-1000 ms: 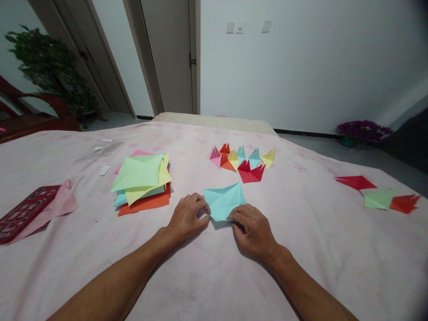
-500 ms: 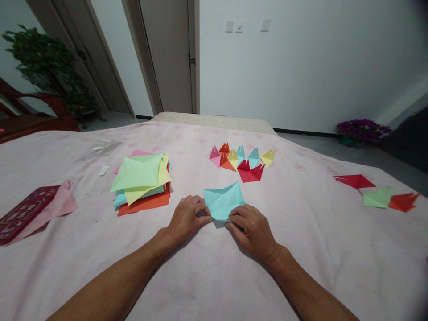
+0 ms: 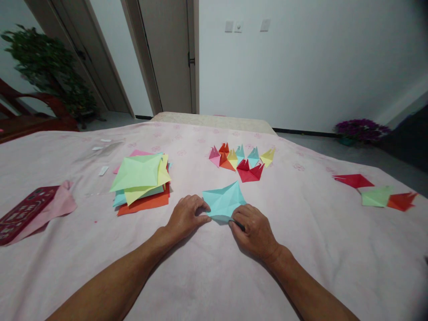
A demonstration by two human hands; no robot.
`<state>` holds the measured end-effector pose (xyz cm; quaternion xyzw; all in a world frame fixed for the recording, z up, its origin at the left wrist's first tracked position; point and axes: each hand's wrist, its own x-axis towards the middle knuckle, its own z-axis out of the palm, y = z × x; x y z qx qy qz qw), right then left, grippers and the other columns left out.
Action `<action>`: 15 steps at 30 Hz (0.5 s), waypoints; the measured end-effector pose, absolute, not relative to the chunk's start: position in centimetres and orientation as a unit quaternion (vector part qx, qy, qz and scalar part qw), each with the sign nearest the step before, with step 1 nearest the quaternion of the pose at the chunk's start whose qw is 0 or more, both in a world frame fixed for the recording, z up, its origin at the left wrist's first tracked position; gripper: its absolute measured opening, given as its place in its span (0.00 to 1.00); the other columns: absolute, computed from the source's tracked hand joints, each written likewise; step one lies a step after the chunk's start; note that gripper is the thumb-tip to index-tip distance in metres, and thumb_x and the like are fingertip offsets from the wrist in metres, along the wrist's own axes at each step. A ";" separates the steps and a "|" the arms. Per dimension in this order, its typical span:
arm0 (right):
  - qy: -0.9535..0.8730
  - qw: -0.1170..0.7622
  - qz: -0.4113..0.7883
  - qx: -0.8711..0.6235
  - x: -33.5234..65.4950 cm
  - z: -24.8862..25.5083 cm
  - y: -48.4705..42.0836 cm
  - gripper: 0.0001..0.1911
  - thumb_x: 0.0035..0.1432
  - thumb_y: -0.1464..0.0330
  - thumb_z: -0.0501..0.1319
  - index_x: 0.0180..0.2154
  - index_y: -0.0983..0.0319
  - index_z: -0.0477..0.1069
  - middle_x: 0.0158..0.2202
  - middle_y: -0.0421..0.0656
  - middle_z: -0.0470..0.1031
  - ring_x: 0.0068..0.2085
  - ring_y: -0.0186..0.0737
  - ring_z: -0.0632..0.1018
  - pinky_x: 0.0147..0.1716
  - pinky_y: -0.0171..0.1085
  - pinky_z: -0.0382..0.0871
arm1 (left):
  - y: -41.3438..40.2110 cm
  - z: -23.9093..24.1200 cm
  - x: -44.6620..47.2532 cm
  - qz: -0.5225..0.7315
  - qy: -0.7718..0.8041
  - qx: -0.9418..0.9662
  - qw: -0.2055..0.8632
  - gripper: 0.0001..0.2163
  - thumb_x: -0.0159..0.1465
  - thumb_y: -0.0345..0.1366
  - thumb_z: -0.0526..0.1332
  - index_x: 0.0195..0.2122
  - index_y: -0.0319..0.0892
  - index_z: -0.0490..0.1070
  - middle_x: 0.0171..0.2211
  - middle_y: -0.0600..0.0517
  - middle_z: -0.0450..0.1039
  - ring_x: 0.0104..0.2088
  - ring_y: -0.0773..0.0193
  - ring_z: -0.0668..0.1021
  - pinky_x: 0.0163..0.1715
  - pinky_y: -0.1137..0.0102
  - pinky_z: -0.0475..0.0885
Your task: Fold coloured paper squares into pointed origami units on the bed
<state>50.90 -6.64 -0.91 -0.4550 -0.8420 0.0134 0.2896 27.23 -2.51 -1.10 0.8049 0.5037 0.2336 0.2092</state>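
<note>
A light-blue sheet of origami paper [image 3: 223, 201], creased and partly folded, lies in front of me with its near edge turned up. My left hand [image 3: 190, 215] is closed at the sheet's lower left corner, thumb and fingertips on the paper. At the lower right corner my right hand [image 3: 254, 229] pinches the edge, its fingers curled. A dark patch shows between the right thumb and fingers; I cannot make out whether it is shadow or an object. Just beyond the sheet stands a group of small folded paper cranes [image 3: 250, 171] in several colours.
Left of my hands lies a stack of coloured paper [image 3: 138, 171], with a clear plastic wrapper [image 3: 100, 187] beside it. A dark red box [image 3: 28, 209] rests on pink cloth at far left. More folded paper pieces [image 3: 377, 197] lie at right on the pink tablecloth [image 3: 207, 276].
My right hand has slid slightly right along the sheet's near edge, and the left fingers have shifted a little. The sheet stays almost in place.
</note>
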 end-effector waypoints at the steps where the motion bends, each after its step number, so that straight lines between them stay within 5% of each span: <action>1: -0.842 0.287 0.014 -0.456 51.0 -0.9 -6.6 0.07 0.57 0.73 0.60 0.27 0.61 0.69 0.30 0.44 0.72 0.34 0.41 0.70 0.37 0.40 0.62 | -2.5 -1.1 27.2 0.236 0.503 0.804 0.210 0.09 0.55 0.36 0.70 0.37 0.47 0.76 0.37 0.54 0.75 0.40 0.59 0.74 0.41 0.65 0.64; 15: -0.839 0.280 0.009 -0.466 51.0 -1.0 -6.6 0.07 0.55 0.75 0.58 0.26 0.60 0.66 0.29 0.43 0.71 0.34 0.41 0.69 0.37 0.41 0.61 | -2.6 -0.6 27.4 0.236 0.498 0.809 0.203 0.02 0.58 0.34 0.68 0.32 0.45 0.76 0.34 0.54 0.75 0.39 0.60 0.74 0.41 0.66 0.63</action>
